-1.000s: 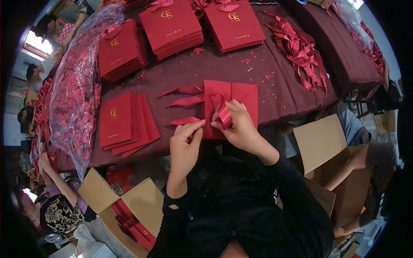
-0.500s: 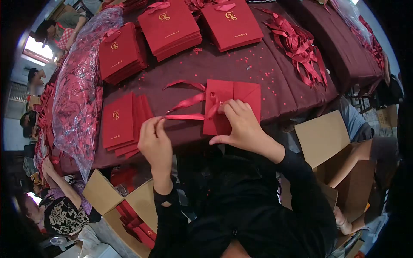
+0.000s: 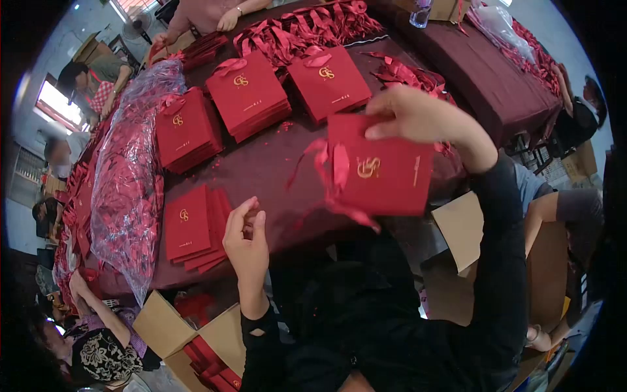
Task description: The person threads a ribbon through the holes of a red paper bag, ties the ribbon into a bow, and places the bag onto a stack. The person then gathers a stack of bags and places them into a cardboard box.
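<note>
A red paper gift bag (image 3: 395,179) with gold lettering is lifted over the table's near edge, tilted, its red ribbons (image 3: 323,173) dangling on the left. My right hand (image 3: 421,117) grips its upper edge between thumb and fingers. With nothing in it, my left hand (image 3: 247,232) hovers by the near edge, fingers loosely bent and apart. Just left of it lies a fanned pile of flat red bags (image 3: 186,222). Farther back stand three stacks of similar bags, the left stack (image 3: 186,127), the middle stack (image 3: 245,95) and the right stack (image 3: 326,81).
Loose red ribbons (image 3: 307,29) are heaped at the back of the dark red tablecloth (image 3: 261,166). A plastic-wrapped bundle (image 3: 127,189) runs along the left side. Open cardboard boxes (image 3: 225,336) stand below at both sides. Several other people sit or stand around the tables.
My right hand has raised the bag and turned it, so its lettered front now faces up. My left hand has let go of the ribbon. The view has shifted, showing more of the far table.
</note>
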Tool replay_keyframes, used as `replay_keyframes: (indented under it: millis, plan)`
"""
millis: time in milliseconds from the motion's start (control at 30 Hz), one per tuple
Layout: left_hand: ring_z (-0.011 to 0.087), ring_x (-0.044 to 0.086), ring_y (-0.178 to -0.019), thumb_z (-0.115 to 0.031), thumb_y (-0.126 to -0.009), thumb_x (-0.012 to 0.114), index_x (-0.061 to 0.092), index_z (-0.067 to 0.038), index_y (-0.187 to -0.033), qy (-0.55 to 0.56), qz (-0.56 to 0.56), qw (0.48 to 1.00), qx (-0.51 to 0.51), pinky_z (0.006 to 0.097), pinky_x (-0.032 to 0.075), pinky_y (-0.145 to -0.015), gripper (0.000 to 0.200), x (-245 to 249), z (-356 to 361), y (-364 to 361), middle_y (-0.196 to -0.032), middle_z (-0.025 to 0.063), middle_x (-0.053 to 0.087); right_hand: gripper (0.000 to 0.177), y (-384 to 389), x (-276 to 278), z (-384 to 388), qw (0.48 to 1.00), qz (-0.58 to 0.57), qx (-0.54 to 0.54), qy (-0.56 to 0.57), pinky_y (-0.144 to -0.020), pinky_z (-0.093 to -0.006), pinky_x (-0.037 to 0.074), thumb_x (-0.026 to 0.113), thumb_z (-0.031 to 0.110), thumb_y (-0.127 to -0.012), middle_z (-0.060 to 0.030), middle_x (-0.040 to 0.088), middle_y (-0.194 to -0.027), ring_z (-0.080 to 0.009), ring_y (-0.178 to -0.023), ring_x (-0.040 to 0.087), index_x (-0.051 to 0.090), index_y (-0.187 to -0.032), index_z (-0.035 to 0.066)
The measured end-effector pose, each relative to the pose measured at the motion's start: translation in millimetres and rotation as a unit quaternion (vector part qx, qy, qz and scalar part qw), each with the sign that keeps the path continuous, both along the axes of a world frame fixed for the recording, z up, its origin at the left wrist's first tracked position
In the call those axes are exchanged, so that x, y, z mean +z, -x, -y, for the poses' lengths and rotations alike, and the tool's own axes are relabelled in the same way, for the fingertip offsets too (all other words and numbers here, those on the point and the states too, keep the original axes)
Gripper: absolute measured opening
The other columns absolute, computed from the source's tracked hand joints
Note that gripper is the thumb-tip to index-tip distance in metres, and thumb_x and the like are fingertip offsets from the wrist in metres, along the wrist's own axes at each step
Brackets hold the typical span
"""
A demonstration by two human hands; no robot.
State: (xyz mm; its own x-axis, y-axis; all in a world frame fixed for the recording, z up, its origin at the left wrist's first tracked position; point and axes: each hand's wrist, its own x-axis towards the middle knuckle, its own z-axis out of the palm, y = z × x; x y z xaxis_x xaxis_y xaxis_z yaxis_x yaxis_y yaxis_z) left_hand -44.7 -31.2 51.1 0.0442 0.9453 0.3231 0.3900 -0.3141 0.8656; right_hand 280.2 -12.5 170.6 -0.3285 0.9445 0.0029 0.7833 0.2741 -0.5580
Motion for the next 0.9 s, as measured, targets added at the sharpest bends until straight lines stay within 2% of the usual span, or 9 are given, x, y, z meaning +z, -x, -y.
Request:
replay_keyframes:
  millis: [67, 133, 300, 367, 433, 500, 633, 700, 900]
  plan:
    - [0.0186, 0.061, -0.089, -0.006, -0.086, 0.065, 0.064, -0.003, -0.11, 0.005, -0.028, 0.999, 0.015, 0.0272, 0.048, -0.075, 0.024, 3, -2, 1, -0.103, 0.01, 0.065, 0.023, -38, 5, -52, 0.986, -0.087, -0.084, 0.117, -0.073, -0.0276, 0.047, 0.07, 0.018, -0.085, -0.0004, 0.065, -0.082, -0.0078, -0.08, 0.059, 0.065, -0.097, 0.0]
    - [0.0254, 0.059, -0.102, -0.011, -0.087, 0.065, 0.065, -0.004, -0.109, -0.117, -0.159, 0.978, 0.063, 0.0346, 0.045, -0.088, 0.023, 1, -4, 12, -0.109, 0.0115, 0.064, 0.026, -76, -2, -92, 0.936, -0.286, -0.174, 0.105, -0.079, -0.0296, 0.048, 0.071, 0.028, -0.085, -0.0054, 0.068, -0.091, -0.0158, -0.084, 0.061, 0.069, -0.096, 0.004]
    - [0.033, 0.046, -0.123, -0.029, -0.091, 0.06, 0.063, -0.005, -0.113, -0.133, -0.415, 0.871, 0.225, 0.0487, 0.032, -0.102, 0.032, -11, -9, 59, -0.125, 0.012, 0.057, 0.027, -82, -74, -153, 0.695, -0.663, -0.272, 0.053, -0.074, -0.0294, 0.049, 0.069, 0.027, -0.088, -0.0053, 0.068, -0.09, -0.0157, -0.083, 0.062, 0.068, -0.097, 0.002]
    - [0.0359, 0.041, -0.129, -0.038, -0.093, 0.056, 0.062, -0.006, -0.118, -0.072, -0.449, 0.857, 0.241, 0.0515, 0.029, -0.105, 0.041, -11, -8, 77, -0.132, 0.0153, 0.054, 0.026, -71, -108, -161, 0.82, -0.461, -0.326, -0.094, -0.073, -0.0297, 0.049, 0.071, 0.025, -0.086, -0.0059, 0.068, -0.091, -0.017, -0.082, 0.063, 0.068, -0.098, 0.002]
    - [0.0381, 0.035, -0.134, -0.045, -0.095, 0.05, 0.058, -0.007, -0.127, -0.018, -0.518, 0.804, 0.292, 0.0526, 0.022, -0.109, 0.05, -22, -9, 96, -0.139, 0.0192, 0.047, 0.027, -62, -134, -168, 0.848, -0.377, -0.349, -0.132, -0.072, -0.0251, 0.047, 0.069, 0.026, -0.088, -0.0024, 0.067, -0.087, -0.0092, -0.079, 0.06, 0.067, -0.098, 0.001]
    - [0.0394, 0.031, -0.137, -0.051, -0.094, 0.047, 0.053, -0.01, -0.134, 0.034, -0.504, 0.819, 0.271, 0.0538, 0.016, -0.112, 0.057, -29, -8, 108, -0.143, 0.0218, 0.043, 0.034, -61, -160, -179, 0.844, -0.368, -0.339, -0.191, -0.071, -0.0329, 0.05, 0.072, 0.029, -0.084, -0.0108, 0.069, -0.085, -0.0187, -0.075, 0.064, 0.067, -0.099, -0.001]
    - [0.0361, 0.032, -0.136, -0.051, -0.089, 0.057, 0.053, -0.012, -0.134, 0.072, -0.443, 0.872, 0.193, 0.0541, 0.016, -0.112, 0.06, -32, 1, 104, -0.143, 0.0193, 0.043, 0.034, -60, -162, -180, 0.86, -0.28, -0.361, -0.229, -0.073, -0.0284, 0.048, 0.071, 0.028, -0.086, -0.0079, 0.068, -0.088, -0.0147, -0.079, 0.062, 0.065, -0.101, -0.002]
    - [0.035, 0.034, -0.135, -0.049, -0.086, 0.061, 0.053, -0.012, -0.134, 0.044, -0.453, 0.873, 0.178, 0.0543, 0.017, -0.112, 0.061, -29, 8, 95, -0.142, 0.0183, 0.044, 0.051, -58, -162, -177, 0.859, -0.091, -0.393, -0.316, -0.08, -0.0419, 0.049, 0.071, 0.044, -0.08, -0.0164, 0.065, -0.1, -0.0321, -0.093, 0.063, 0.063, -0.103, 0.0]
    - [0.0276, 0.049, -0.115, -0.033, -0.081, 0.071, 0.063, -0.011, -0.12, -0.05, -0.489, 0.856, 0.159, 0.0524, 0.025, -0.107, 0.046, -31, 11, 79, -0.116, 0.008, 0.057, 0.062, -45, -162, -163, 0.836, -0.184, -0.42, -0.301, -0.085, -0.0445, 0.047, 0.073, 0.048, -0.079, -0.0192, 0.063, -0.105, -0.035, -0.1, 0.059, 0.055, -0.113, -0.001]
